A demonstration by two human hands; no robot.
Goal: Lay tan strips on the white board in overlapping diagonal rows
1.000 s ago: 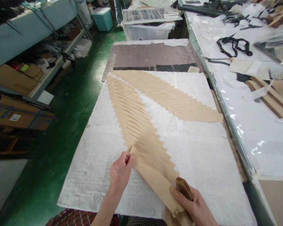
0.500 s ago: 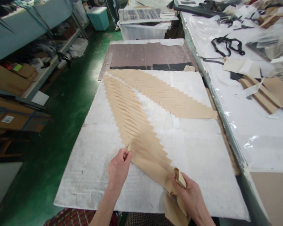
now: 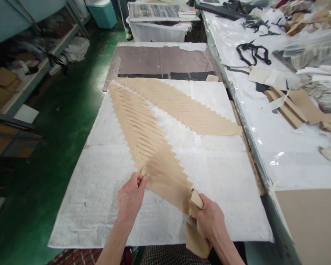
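Note:
On the white board (image 3: pixel 215 173), overlapping tan strips (image 3: pixel 143 125) lie in a long shingled row with stepped edges. My left hand (image 3: pixel 131 195) is closed, thumb and fingers pinching a corner of the strip at the row's near left end. At that strip's other end, my right hand (image 3: pixel 209 213) is closed round a folded bundle of tan strips (image 3: pixel 196 200). Loose tan ends (image 3: pixel 195 239) hang below it past the board's front edge. A second shingled row of tan strips (image 3: pixel 187 106) lies farther back to the right. Whether the strips are leather or cloth, I cannot tell.
A long table (image 3: pixel 251 154) on the right bears tan scraps (image 3: pixel 289 106), black straps (image 3: pixel 253 53) and plastic bags. Shelving (image 3: pixel 30 88) stands left across the green floor (image 3: pixel 63 121). Behind the board are a white bin (image 3: pixel 157 32) and a teal box (image 3: pixel 102 14).
My right hand has moved up and inward with the bundle, and the near strip lies flatter against the row. My left hand keeps its pinch. The whole view has shifted slightly.

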